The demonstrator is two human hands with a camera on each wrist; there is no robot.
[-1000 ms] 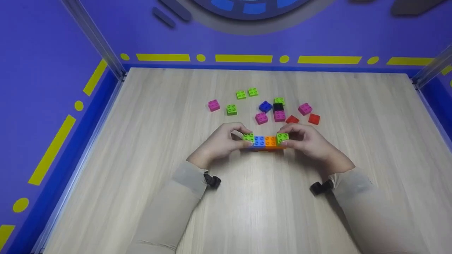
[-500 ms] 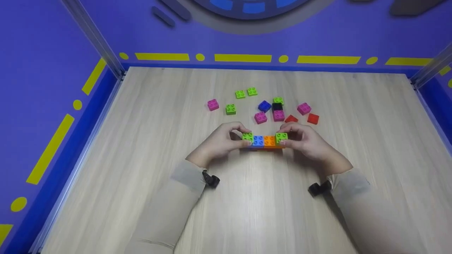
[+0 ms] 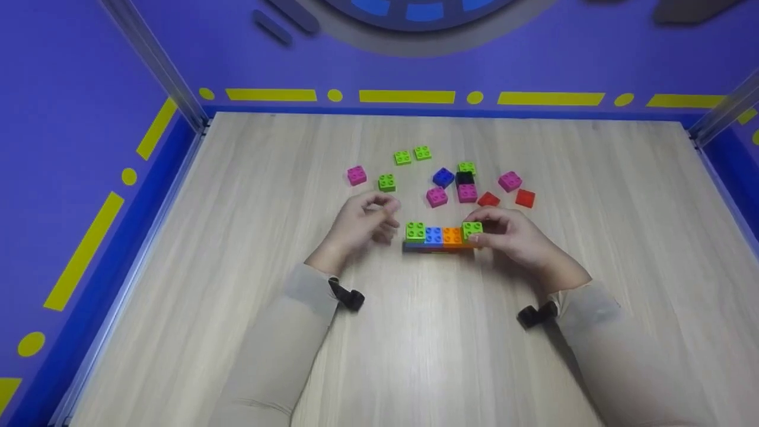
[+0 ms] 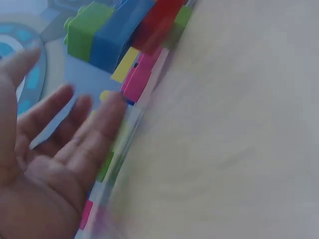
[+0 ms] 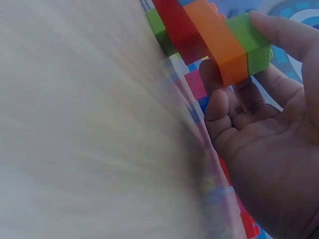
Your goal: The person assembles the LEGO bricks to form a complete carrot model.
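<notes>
A toy-brick build stands in front of me, with blue and orange bricks side by side and a lime green brick on each end. Beneath them, a red brick and a small green brick show in the right wrist view. My right hand pinches the right-end green brick between thumb and index finger. To the left of the build, my left hand is in the air, apart from the left-end green brick. Its fingers are loosely bent and hold nothing.
Loose bricks lie beyond the build: pink, green, blue, black and red, among several others. A blue wall with yellow marks borders the wooden table at the back.
My left hand has let go of the left-end green brick and moved away to the left. The right hand keeps its pinch on the right-end green brick, and the build stays in place.
</notes>
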